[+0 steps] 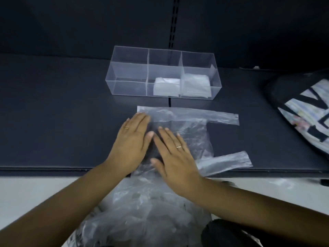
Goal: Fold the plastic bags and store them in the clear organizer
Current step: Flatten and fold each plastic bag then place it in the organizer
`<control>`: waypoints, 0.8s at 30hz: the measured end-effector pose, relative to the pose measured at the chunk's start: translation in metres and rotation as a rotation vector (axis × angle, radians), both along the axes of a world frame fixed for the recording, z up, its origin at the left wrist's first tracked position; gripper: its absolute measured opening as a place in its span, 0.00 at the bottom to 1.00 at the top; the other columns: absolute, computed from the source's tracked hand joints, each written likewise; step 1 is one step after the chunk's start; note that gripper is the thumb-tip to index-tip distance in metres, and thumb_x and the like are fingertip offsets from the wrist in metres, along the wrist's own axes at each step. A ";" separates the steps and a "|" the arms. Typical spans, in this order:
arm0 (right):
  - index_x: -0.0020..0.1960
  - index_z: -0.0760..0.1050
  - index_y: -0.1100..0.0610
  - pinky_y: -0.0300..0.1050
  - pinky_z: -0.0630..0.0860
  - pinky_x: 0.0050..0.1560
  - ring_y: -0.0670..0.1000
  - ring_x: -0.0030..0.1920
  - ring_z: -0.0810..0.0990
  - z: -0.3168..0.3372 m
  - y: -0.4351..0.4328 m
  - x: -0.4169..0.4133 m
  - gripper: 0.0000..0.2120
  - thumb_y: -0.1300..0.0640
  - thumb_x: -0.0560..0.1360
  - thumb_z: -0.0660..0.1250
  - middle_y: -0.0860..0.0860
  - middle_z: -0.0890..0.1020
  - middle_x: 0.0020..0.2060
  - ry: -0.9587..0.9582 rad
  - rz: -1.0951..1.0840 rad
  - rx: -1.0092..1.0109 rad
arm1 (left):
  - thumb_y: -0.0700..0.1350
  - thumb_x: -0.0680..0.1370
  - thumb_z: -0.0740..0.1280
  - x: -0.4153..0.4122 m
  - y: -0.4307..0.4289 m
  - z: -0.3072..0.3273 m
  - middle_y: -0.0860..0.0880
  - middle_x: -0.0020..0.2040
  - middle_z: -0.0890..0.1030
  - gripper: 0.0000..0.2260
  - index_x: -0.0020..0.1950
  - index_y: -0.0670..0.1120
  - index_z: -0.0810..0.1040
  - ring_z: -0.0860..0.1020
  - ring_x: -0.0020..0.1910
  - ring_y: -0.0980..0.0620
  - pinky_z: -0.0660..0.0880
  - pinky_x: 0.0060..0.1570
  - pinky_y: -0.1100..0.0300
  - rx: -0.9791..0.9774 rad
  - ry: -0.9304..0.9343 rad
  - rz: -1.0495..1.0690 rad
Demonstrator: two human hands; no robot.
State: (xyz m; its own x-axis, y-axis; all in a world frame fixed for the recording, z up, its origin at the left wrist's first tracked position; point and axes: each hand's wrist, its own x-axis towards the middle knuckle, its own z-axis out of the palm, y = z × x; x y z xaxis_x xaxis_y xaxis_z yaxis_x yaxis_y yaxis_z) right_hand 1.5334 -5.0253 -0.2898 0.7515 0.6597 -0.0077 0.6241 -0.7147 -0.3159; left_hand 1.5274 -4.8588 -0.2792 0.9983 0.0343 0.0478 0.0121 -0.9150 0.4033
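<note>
A clear plastic bag [190,125] lies flat on the dark shelf, its two handles pointing right. My left hand [131,139] presses flat on the bag's left part with straight fingers. Beside it, my right hand [174,157] lies flat on the bag's middle, fingers spread. Behind the bag stands the clear organizer [128,72] with three compartments. A folded white bag [166,86] sits in the middle compartment and another folded bag [195,84] in the right one. The left compartment holds nothing.
A heap of crumpled clear bags [142,211] lies below the shelf's front edge, near me. A black bag with a white patterned print [306,111] rests on the shelf at the right. The dark shelf [53,113] stretches to the left.
</note>
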 end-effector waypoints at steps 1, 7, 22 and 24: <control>0.76 0.58 0.58 0.56 0.50 0.76 0.54 0.77 0.53 -0.005 -0.011 0.001 0.30 0.42 0.80 0.51 0.55 0.57 0.76 -0.009 -0.032 -0.037 | 0.56 0.82 0.47 0.006 -0.002 -0.009 0.47 0.79 0.51 0.28 0.78 0.43 0.51 0.48 0.78 0.52 0.43 0.76 0.54 0.093 0.085 -0.059; 0.78 0.47 0.53 0.54 0.44 0.76 0.53 0.78 0.48 -0.020 -0.100 0.014 0.37 0.32 0.77 0.36 0.53 0.51 0.78 -0.041 -0.305 -0.249 | 0.67 0.74 0.33 0.004 0.007 -0.039 0.51 0.78 0.38 0.37 0.78 0.47 0.38 0.37 0.76 0.55 0.35 0.74 0.51 0.309 0.192 0.005; 0.69 0.70 0.60 0.53 0.55 0.72 0.55 0.72 0.61 -0.010 -0.087 -0.023 0.38 0.39 0.67 0.70 0.59 0.67 0.72 -0.113 0.187 -0.028 | 0.40 0.78 0.64 -0.083 -0.006 -0.021 0.47 0.67 0.75 0.17 0.66 0.45 0.76 0.72 0.67 0.48 0.66 0.67 0.50 0.194 -0.204 -0.500; 0.63 0.76 0.58 0.52 0.61 0.69 0.54 0.67 0.66 -0.013 -0.075 -0.022 0.27 0.49 0.67 0.73 0.57 0.74 0.67 -0.127 0.138 0.033 | 0.39 0.79 0.60 -0.082 -0.012 -0.013 0.48 0.61 0.80 0.14 0.59 0.44 0.82 0.77 0.63 0.49 0.70 0.64 0.53 0.072 -0.276 -0.445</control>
